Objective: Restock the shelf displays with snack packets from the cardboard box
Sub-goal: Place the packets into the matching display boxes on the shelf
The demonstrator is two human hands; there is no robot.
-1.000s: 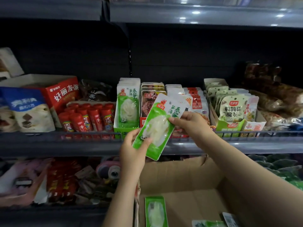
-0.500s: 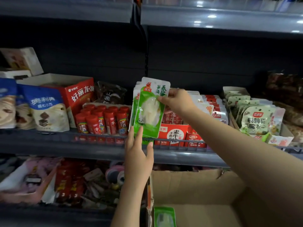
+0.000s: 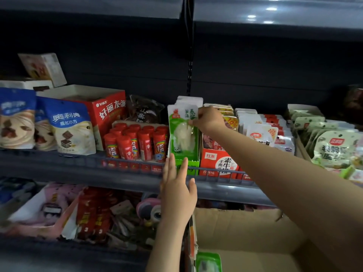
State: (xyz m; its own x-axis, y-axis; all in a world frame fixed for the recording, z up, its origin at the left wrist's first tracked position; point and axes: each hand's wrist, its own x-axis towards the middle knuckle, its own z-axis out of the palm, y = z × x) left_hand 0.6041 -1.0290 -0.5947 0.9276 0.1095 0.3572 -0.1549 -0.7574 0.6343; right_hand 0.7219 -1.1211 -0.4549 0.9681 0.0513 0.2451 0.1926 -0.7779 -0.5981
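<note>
Right hand pinches a green snack packet by its top, standing it upright in its display box while the open left hand steadies below.

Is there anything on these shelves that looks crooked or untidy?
Yes. A pale box at the upper left leans tilted on other boxes, and on the lower shelf the packets lie jumbled, not in rows.

Packet in tray; tubes left.
</note>
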